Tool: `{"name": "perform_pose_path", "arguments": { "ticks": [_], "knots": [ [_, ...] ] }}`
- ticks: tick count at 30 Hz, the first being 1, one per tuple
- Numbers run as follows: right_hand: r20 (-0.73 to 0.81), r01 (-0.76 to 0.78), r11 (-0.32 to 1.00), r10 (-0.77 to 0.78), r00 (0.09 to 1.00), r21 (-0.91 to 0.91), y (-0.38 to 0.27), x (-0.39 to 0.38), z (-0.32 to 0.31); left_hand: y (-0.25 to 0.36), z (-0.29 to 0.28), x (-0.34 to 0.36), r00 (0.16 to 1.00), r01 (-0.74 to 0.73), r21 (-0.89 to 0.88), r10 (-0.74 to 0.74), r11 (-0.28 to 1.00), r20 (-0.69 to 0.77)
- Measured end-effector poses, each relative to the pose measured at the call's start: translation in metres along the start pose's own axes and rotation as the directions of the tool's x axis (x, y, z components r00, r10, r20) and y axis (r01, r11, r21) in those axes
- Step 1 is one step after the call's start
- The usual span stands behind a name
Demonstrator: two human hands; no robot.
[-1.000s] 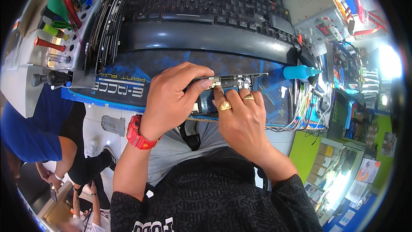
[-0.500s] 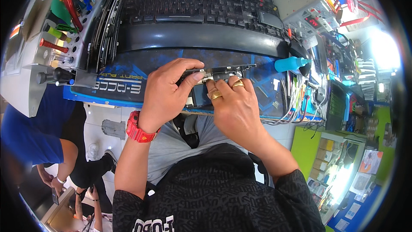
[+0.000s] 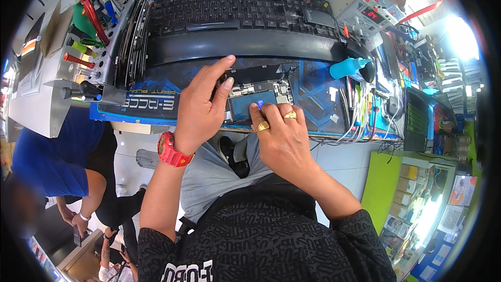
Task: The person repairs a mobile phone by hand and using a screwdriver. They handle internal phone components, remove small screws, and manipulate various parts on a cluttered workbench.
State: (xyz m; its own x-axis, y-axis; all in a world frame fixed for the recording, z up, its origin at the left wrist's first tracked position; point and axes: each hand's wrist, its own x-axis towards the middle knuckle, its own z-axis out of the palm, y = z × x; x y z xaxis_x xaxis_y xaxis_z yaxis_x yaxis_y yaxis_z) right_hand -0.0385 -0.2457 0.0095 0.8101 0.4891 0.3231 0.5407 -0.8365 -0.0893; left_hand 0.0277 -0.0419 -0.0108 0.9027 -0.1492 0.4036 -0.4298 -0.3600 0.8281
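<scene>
Opened phone (image 3: 244, 107) at the bench's near edge, lying between the two hands. Its front panel (image 3: 267, 74) stands tilted up along the side beyond the right fingers; whether it remains joined to the body cannot be told from here. The opening is done: the dark blue battery and small silver parts are exposed. By the look of it the work inside is unfinished, and the panel is not yet laid back down.

Right hand (image 3: 284, 133), ringed: fingers bent together, tips down on the battery; a small bluish glint shows beside them, but I cannot tell whether anything is pinched. Left hand (image 3: 202, 96): thumb and forefinger parted at the panel's left end; whether the folded fingers grip it is hidden.

Outward: beneath both hands, a dark mat (image 3: 143, 84); beyond them, a black keyboard (image 3: 224, 13). Right of the right hand, a blue bottle (image 3: 345, 68) and bundled cables (image 3: 354, 117). Left of the left hand, a tool rack (image 3: 111, 77) with coloured handles.
</scene>
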Motion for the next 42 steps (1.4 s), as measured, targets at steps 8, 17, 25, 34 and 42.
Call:
{"name": "perform_pose_path", "arguments": {
  "ticks": [8, 17, 25, 34, 42],
  "knots": [
    [-0.075, -0.03, 0.997, 0.035, 0.997, 0.072, 0.005, 0.008, 0.003, 0.001, -0.006, -0.007, 0.986, -0.085, 0.099, 0.069, 0.991, 0.152],
    [-0.042, -0.064, 0.997, 0.065, 0.997, 0.036, 0.007, 0.021, 0.01, -0.001, -0.007, -0.007, 0.98, -0.078, 0.113, 0.055, 0.991, 0.189],
    [-0.057, -0.063, 0.996, 0.066, 0.996, 0.058, 0.001, 0.008, 0.0, 0.002, -0.008, -0.006, 0.977, -0.043, 0.12, 0.017, 0.992, 0.213],
    [-0.074, -0.094, 0.991, 0.102, 0.992, 0.099, -0.007, 0.005, 0.0, 0.002, -0.011, -0.006, 0.98, -0.096, 0.096, 0.077, 0.991, 0.182],
    [-0.108, 0.026, 0.998, -0.02, 0.994, 0.056, -0.014, -0.004, 0.01, 0.0, -0.018, -0.003, 0.972, 0.078, -0.116, -0.05, 0.99, 0.229]
  ]
}}
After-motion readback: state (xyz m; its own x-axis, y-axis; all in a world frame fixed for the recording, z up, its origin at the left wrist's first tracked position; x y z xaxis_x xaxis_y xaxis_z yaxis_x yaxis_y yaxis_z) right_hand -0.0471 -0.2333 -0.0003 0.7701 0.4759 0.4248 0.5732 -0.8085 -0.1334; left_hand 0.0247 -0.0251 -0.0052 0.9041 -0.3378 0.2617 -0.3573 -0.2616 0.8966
